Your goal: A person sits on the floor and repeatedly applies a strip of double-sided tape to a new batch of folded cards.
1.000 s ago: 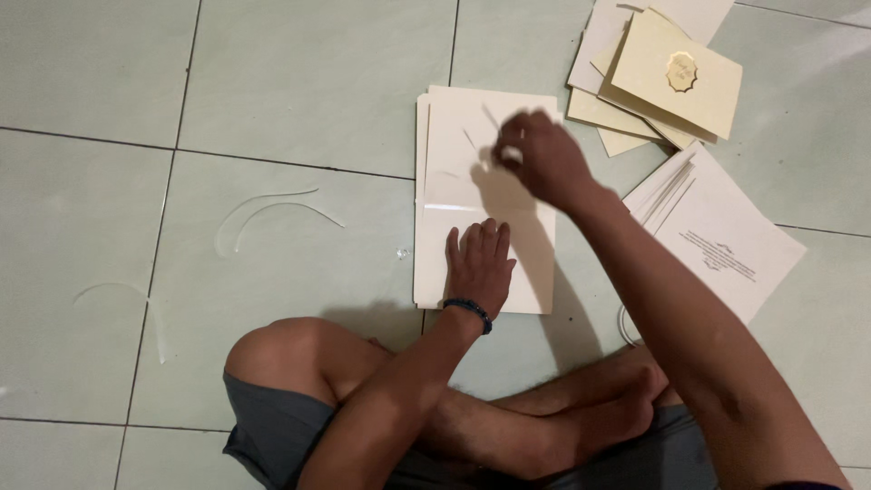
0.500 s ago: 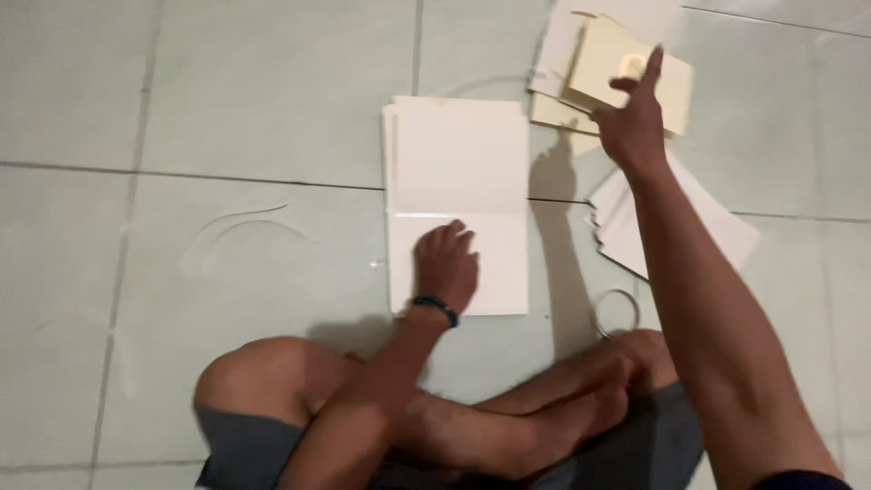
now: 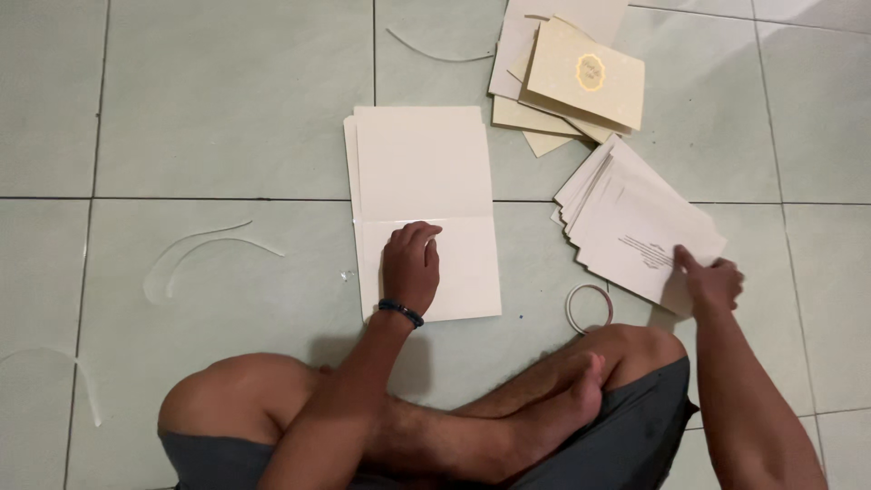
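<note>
Far left on the tiled floor (image 3: pixel 227 109), thin curled strips of backing paper (image 3: pixel 195 254). Near the middle, a stack of cream folded cards (image 3: pixel 422 172), pinned at its lower half by the left hand (image 3: pixel 410 268), fingers curled loosely, pressing rather than gripping. Just right of that, a roll of tape (image 3: pixel 589 308) beside the knee. Further right, a fanned pile of white printed sheets (image 3: pixel 635 218), its near corner pinched by the right hand (image 3: pixel 714 283). Above, cream envelopes (image 3: pixel 581 77), well apart from both hands.
</note>
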